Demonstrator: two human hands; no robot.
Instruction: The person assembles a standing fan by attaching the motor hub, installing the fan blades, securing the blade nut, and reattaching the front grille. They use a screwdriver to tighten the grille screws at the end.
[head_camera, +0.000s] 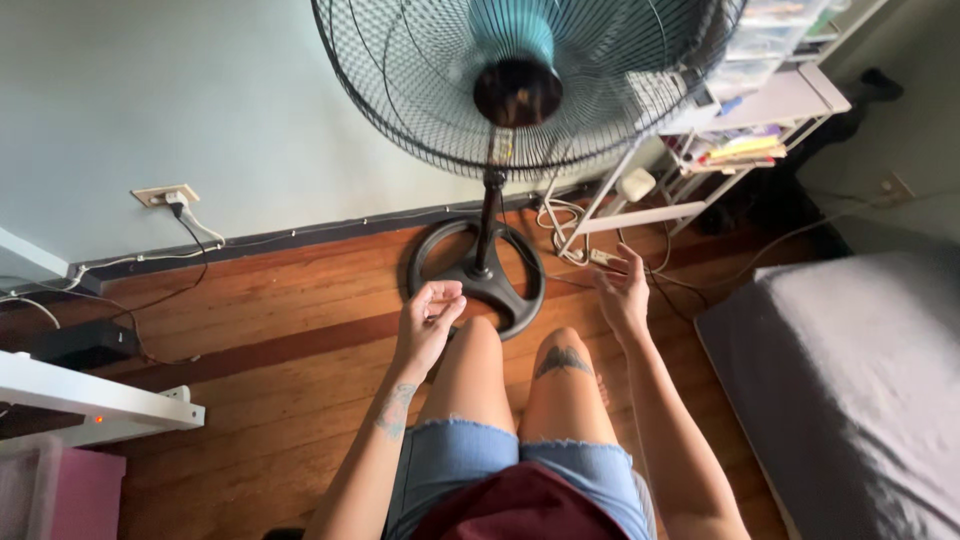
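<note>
A black wire-caged pedestal fan (520, 85), its top cut off, stands on a round base (477, 275) on the wood floor (280, 330). The left hand (428, 320) curls loosely, empty; the right hand (624, 292) spreads open near tangled cords (565, 230).

Fan cage (520, 90) top cut off by frame; shelf (745, 150) clutter too small to identify.

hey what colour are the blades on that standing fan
Teal-blue, seen through the dark wire cage of the fan; the head view shows it, its only view.
</note>
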